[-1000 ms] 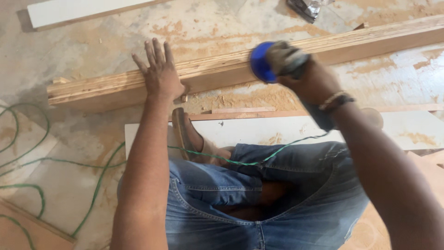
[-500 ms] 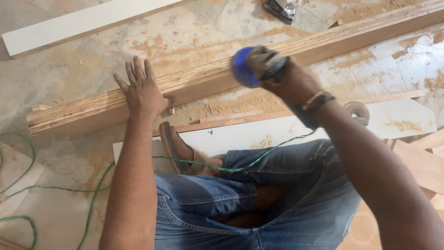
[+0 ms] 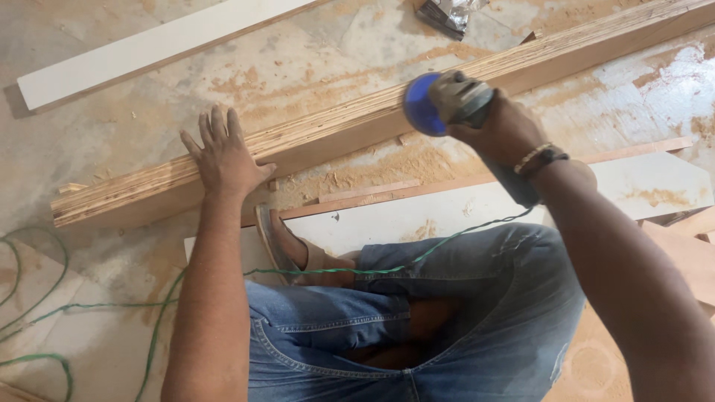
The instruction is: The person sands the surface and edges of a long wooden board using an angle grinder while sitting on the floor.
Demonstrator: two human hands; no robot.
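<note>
While the long layered plywood plank [image 3: 350, 126] lies slantwise on the dusty concrete floor [image 3: 97, 37], the right hand [image 3: 503, 130] is wrapped around a grey power sander [image 3: 454, 97] with a round blue disc, set at the plank's edge. The left hand [image 3: 223, 156] presses flat on it, fingers spread. Sawdust coats the floor; a thin green cord [image 3: 112, 305] loops beside the denim-clad legs [image 3: 417, 320], and a smooth white board [image 3: 156, 45] lies beyond.

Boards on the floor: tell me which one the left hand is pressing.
The long layered plywood plank lying diagonally; the left hand lies flat on its edge. The white boards lie untouched.
</note>
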